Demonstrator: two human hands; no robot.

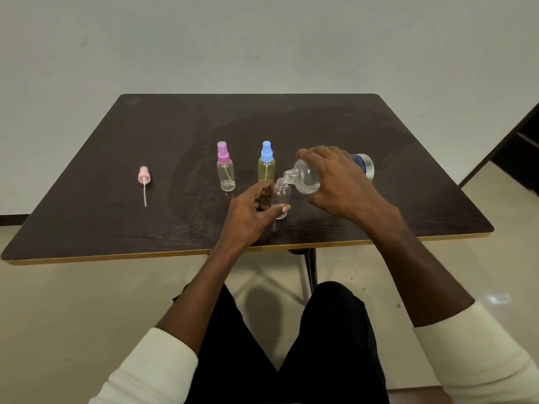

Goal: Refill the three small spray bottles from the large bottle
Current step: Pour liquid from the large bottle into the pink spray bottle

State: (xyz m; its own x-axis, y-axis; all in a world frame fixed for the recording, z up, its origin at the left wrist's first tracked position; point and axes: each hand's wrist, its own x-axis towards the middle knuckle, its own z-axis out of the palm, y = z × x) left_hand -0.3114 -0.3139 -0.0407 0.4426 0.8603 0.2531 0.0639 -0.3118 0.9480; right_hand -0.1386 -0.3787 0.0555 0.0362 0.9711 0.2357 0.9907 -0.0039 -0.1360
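Note:
My left hand (pixel 253 212) grips an uncapped small clear bottle (pixel 281 196) standing on the dark table (pixel 116 228). My right hand (pixel 341 182) holds the large clear bottle (pixel 306 177) tipped on its side, its open neck touching the small bottle's mouth. Behind them stand a small bottle with a pink-purple spray cap (pixel 225 167) and a yellowish small bottle with a blue spray cap (pixel 266 163), both capped and upright.
A loose pale pink spray head with its dip tube (pixel 144 182) lies on the table at the left. The table's near edge has a yellow rim, with my knees below it. A dark opening shows at the far right.

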